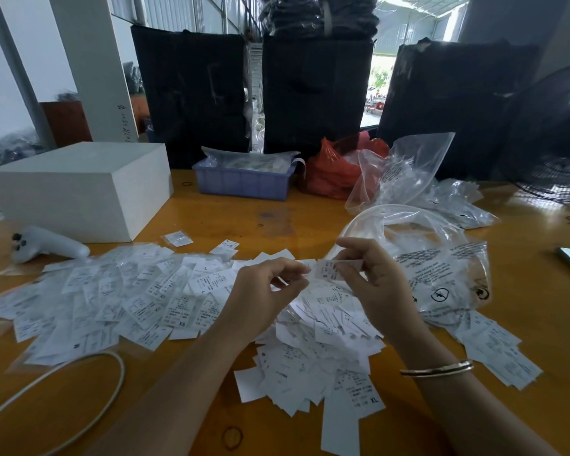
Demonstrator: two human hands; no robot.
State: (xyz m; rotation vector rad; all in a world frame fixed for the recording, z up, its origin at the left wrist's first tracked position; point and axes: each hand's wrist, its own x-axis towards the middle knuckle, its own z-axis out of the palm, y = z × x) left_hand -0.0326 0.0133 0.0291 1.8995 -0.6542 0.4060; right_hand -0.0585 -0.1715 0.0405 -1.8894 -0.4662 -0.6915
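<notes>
Bare table (231,218) strip open ahead, label pile (119,301) covering left, plastic bags (441,268) crowding right, white box (79,189) far left

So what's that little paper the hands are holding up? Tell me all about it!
It is a little white label, a thin rectangular slip with small dark print and a letter S near its lower edge. The right hand pinches its right end, holding it above the pile of labels. The left hand is close to its left edge; whether it touches is unclear.
</notes>
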